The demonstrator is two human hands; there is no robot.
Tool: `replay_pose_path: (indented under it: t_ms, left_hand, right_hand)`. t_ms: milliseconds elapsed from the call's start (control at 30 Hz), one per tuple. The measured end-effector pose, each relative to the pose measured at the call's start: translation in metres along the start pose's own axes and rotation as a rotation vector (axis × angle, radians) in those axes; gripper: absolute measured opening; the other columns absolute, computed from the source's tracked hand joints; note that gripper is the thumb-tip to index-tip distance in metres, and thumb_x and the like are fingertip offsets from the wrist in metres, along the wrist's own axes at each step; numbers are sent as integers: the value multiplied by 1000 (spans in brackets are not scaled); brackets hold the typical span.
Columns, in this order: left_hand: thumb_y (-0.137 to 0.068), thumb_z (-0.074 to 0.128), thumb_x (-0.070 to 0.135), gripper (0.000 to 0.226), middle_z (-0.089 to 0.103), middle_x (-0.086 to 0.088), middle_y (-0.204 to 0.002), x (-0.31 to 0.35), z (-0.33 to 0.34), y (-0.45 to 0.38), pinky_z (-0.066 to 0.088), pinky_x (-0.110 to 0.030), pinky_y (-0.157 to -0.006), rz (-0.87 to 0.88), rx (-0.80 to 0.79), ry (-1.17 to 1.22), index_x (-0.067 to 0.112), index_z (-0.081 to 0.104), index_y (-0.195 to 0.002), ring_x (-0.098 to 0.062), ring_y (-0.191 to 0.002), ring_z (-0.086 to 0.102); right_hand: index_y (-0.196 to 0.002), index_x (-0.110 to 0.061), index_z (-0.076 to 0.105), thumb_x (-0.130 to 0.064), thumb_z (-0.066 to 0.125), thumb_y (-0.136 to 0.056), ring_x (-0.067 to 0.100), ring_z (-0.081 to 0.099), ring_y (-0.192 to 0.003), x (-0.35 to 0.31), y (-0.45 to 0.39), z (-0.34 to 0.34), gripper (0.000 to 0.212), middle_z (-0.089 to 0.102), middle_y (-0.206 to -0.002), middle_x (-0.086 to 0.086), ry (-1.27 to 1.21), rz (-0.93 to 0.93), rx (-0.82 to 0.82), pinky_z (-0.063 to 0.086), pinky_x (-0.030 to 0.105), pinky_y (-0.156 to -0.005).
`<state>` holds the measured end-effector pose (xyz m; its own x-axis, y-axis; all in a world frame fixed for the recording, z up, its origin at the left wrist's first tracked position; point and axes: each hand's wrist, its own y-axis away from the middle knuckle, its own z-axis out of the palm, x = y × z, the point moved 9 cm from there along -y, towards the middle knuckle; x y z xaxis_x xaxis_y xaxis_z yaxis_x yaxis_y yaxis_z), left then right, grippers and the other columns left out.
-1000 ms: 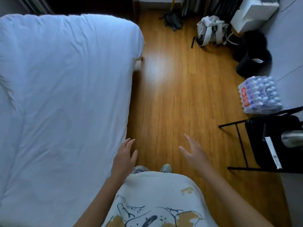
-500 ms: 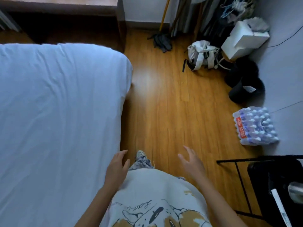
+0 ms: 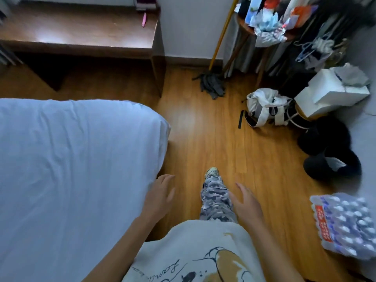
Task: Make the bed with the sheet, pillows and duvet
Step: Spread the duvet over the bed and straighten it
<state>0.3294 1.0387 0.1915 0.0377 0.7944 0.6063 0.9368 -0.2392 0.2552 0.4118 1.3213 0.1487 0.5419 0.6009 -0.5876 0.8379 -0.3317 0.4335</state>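
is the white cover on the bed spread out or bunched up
Spread out: the white cover lies flat across the bed to its corner with only shallow wrinkles. Neither hand holds it.

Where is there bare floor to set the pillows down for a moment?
Bare wood floor runs between the bed's corner and the white bag, up to the mop. The right wall is crowded: white box, black items, bottle pack. Both hands hold nothing.

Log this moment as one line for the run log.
left hand open, empty | right hand open, empty | white duvet spread on bed | person walking beside bed
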Motion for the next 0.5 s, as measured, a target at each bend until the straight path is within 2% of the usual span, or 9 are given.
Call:
replay_pose_path:
  t_ms: [100, 167, 267, 333, 500]
  left_hand:
    - [-99, 51, 21, 40, 50, 1, -139, -5, -6, -63, 41, -26, -100, -142, 26, 42, 17, 49, -138, -14, -124, 49]
    - [-99, 51, 21, 39, 52, 1, -136, -2, -16, -103, 42, -26, -95, -241, 68, 82, 16, 50, -137, -13, -120, 50]
    - [-97, 54, 21, 35, 55, 5, -127, 8, -39, -153, 38, -22, -85, -341, 162, 173, 19, 53, -133, -6, -106, 50]
    - [-97, 56, 20, 35, 53, 9, -124, 7, -54, -184, 36, -22, -83, -388, 215, 214, 20, 53, -132, -4, -105, 48]
    - [-96, 56, 15, 33, 54, 4, -125, -13, -82, -260, 40, -26, -87, -525, 310, 312, 14, 55, -129, -18, -116, 53]
  right_hand:
    - [-143, -27, 40, -46, 50, -95, 15, 42, -132, -34, -94, -24, 53, 44, -146, -4, 38, -24, -80, 38, 30, -97]
    - [-144, -28, 39, -48, 48, -96, 15, 39, -135, -71, -156, -40, 53, 42, -148, -4, 103, -113, -170, 38, 35, -104]
    - [-144, -28, 39, -47, 47, -97, 15, 40, -133, -140, -237, -66, 52, 44, -146, -4, 238, -267, -258, 39, 35, -104]
    - [-143, -25, 40, -46, 48, -97, 14, 41, -132, -191, -288, -77, 51, 47, -143, -4, 315, -368, -285, 38, 34, -104]
    - [-143, -24, 41, -43, 49, -97, 12, 48, -125, -311, -397, -73, 50, 53, -136, -6, 348, -517, -287, 42, 30, -99]
